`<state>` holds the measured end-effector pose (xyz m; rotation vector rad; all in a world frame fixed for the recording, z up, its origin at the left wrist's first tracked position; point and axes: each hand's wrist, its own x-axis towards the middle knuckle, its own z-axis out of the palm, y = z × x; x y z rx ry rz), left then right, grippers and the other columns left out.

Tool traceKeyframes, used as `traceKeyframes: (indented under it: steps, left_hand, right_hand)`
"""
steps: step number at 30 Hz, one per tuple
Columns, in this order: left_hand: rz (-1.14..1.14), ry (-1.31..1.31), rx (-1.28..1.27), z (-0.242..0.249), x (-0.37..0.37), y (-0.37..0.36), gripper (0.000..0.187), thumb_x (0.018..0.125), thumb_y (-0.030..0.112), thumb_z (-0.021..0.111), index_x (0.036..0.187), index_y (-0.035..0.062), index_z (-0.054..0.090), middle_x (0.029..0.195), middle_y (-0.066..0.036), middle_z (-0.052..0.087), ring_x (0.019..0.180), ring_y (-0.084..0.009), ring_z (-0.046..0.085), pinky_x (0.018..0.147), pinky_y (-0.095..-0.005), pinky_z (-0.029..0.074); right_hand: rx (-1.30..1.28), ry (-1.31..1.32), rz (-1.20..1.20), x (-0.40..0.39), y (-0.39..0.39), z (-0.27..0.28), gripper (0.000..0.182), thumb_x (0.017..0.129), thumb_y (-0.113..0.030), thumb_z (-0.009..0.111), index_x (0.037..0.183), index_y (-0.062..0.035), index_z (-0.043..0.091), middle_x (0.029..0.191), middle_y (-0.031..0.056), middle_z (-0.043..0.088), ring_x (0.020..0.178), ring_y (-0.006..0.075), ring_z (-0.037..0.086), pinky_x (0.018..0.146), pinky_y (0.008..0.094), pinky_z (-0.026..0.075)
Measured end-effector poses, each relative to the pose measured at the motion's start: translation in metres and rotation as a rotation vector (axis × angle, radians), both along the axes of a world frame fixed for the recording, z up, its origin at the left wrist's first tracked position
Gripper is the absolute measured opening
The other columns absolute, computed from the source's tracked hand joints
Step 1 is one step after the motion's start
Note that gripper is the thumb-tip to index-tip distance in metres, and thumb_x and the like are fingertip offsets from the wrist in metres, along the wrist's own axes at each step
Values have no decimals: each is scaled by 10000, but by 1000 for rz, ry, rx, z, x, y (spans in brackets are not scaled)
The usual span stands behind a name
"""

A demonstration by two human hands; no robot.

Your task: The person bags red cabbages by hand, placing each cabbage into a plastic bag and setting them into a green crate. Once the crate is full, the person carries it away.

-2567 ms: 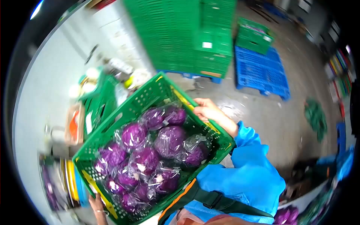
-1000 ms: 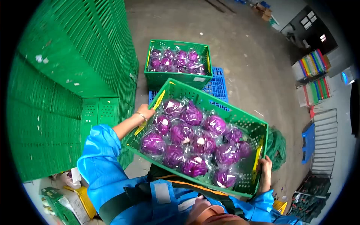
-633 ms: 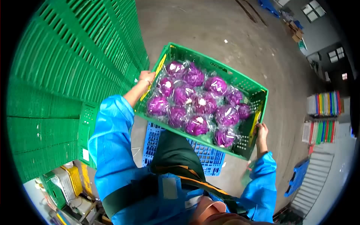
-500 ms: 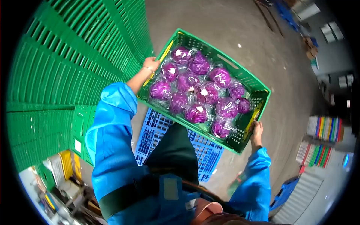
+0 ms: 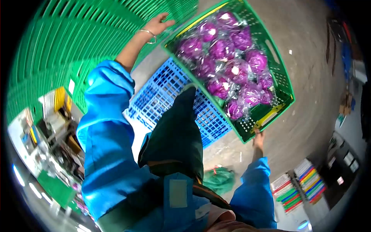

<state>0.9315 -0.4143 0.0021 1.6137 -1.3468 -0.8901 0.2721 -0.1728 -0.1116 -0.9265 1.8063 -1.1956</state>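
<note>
A green crate with yellow end handles holds several purple cabbages in clear plastic wrap. My right hand grips its lower right end, below the yellow handle. Off the crate's left end, my left hand is spread, with a bracelet at the wrist and nothing in its fingers. It is beside the tall green crate stacks. The crate is tilted in view, its left end next to those stacks.
Tall stacks of green crates rise at the left. A blue slatted pallet lies under my leg. Green netting is on the floor near my right arm. Stacked colourful crates stand at the lower right.
My left hand has let go of the crate and opened. The crate has shifted up and right in view and turned clockwise, with my right hand still on it.
</note>
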Motion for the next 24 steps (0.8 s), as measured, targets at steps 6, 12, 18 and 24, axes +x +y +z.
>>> traceKeyframes:
  steps: [6,12,18,24]
  left_hand:
    - [85,-104,-12,-58,-60,61,798,738,578,619,1316,72,405,1174,-212,556,1101,-328,532,937,-377,411]
    - [347,77,15,-85,-69,65,674,802,523,550,1294,77,430,1047,-174,619,919,-291,604,827,-372,458]
    - [414,-57,-75,-220,-73,315,328,893,294,508,1115,53,526,762,-190,622,639,-287,624,542,-399,479]
    - [679,307,708,-287,-83,661,212,837,120,550,1015,22,611,943,-148,647,877,-242,622,793,-351,487]
  right_hand:
    - [152,321,-65,28,-21,4,314,840,16,551,1139,-2,457,1057,96,554,919,190,535,833,298,428]
    - [71,512,175,-28,-20,-28,426,853,-138,603,1187,9,382,1094,126,549,908,208,573,749,318,475]
    - [1129,-298,194,71,33,88,738,814,-694,386,1117,-32,508,995,221,614,870,361,610,555,379,483]
    - [1242,108,902,335,92,26,419,874,-429,524,1145,-109,501,978,106,618,699,198,605,540,297,475]
